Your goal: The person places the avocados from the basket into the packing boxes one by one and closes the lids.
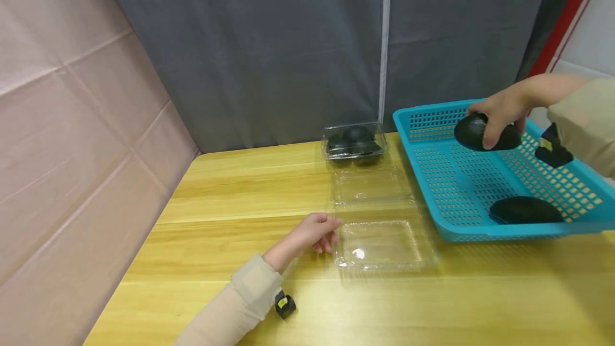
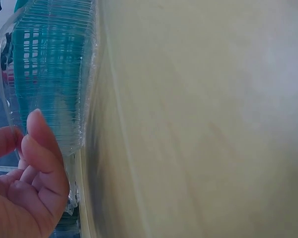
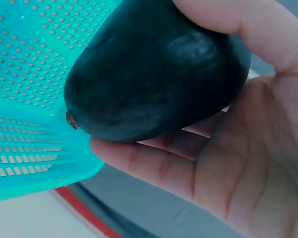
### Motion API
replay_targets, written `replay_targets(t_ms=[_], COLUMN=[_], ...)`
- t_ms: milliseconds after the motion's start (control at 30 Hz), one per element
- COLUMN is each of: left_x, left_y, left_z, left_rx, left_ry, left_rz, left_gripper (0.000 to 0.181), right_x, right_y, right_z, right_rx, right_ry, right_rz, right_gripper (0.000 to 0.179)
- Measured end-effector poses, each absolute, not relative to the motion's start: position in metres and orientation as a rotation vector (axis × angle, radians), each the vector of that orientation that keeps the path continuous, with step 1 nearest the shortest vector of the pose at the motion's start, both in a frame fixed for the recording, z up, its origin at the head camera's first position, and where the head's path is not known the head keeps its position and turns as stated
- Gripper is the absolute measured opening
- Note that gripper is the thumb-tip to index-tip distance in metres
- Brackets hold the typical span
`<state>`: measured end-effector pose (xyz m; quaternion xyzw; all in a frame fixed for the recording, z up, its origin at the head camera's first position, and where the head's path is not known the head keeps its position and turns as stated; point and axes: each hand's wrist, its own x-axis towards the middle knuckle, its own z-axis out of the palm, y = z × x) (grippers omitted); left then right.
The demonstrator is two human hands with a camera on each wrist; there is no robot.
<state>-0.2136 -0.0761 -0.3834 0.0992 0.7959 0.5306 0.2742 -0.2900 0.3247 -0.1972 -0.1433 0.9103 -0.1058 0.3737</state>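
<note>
My right hand grips a dark green avocado above the blue basket. Up close in the right wrist view, thumb and fingers wrap around the avocado, its brown stem end showing. Another avocado lies in the basket's near part. With thumb and finger, my left hand pinches the left rim of a clear plastic clamshell box. That box lies open on the table, its lid folded back away from me. In the left wrist view its ribbed wall stands beside the fingertips.
Behind the open box, a closed clear box holding several avocados stands near the grey curtain. The wooden table meets a pinkish cloth wall on the left. The basket's left side stands close to the open box.
</note>
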Motion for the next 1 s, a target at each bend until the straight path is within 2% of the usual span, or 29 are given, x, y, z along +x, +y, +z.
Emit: replay_targets(t_ms=[467, 800, 1000], left_x=[-0.217, -0.218, -0.218], left_y=[-0.079, -0.083, -0.083], left_z=[-0.385, -0.386, -0.385], left_rx=[0.265, 0.252, 0.250], left_ry=[2.148, 2.141, 2.154], left_rz=[1.424, 1.433, 1.425], left_gripper=[0.033, 0.035, 0.034], right_x=[-0.280, -0.266, -0.256], right_y=[0.274, 0.221, 0.191], right_z=[-0.176, -0.179, -0.186], right_rx=[-0.537, -0.670, -0.732], right_ry=[2.387, 2.351, 2.356], right_rz=[-0.244, -0.269, -0.260], right_gripper=[0.079, 0.068, 0.068])
